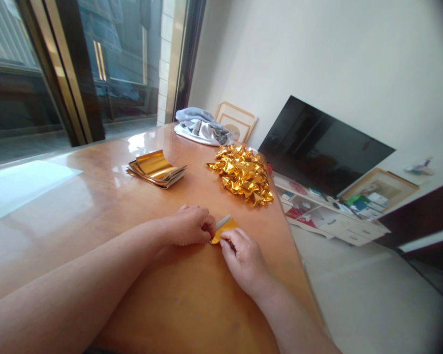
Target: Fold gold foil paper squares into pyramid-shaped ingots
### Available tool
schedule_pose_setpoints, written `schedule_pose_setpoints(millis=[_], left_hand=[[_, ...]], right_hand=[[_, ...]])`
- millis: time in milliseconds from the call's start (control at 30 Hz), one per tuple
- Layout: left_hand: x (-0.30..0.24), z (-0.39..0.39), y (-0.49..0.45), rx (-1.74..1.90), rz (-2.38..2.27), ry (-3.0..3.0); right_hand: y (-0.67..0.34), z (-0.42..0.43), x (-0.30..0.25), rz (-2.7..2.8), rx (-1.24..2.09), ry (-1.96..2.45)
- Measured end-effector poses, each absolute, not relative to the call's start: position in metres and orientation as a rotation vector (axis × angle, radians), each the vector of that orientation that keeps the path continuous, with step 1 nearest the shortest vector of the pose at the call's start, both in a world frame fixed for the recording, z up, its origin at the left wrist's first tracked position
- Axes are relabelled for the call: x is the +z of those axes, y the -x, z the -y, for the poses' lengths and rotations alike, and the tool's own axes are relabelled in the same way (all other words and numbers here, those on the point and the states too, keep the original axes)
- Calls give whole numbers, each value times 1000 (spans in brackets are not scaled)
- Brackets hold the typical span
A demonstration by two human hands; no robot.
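A small sheet of gold foil paper [227,226] lies between my hands on the wooden table, its far left edge turned over to show a pale back. My left hand [190,225] pinches the sheet's left side with curled fingers. On the near right side, my right hand [245,255] grips the sheet between thumb and fingers. Beyond my left hand sits a stack of gold foil paper [157,168], its top sheets curling. Farther right is a heap of folded gold foil pieces [243,174], shiny and pointed, near the table's right edge.
The glossy wooden table [192,305] drops off to the right. A grey-blue cloth bundle [201,127] lies at its far end beside leaning frames [237,119]. A television [323,145] and a white cabinet [332,221] stand beyond. Glass doors [121,64] are at left.
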State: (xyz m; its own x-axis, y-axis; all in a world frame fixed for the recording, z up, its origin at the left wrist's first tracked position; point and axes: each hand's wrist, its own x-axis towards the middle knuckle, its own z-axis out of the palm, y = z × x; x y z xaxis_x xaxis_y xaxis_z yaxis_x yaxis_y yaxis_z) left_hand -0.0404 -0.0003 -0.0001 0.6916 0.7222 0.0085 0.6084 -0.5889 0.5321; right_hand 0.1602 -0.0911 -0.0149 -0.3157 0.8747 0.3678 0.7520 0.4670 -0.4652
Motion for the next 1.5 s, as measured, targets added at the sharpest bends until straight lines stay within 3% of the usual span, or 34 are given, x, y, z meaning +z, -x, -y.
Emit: schedule_pose_setpoints(millis=[933,1500], left_hand=[[-2,0,41,313,-1019,-2405],[-2,-1,41,300,-1017,-2416]], right_hand=[[-163,96,-16,2255,145,1381],[-160,91,-21,2144,322,1389]])
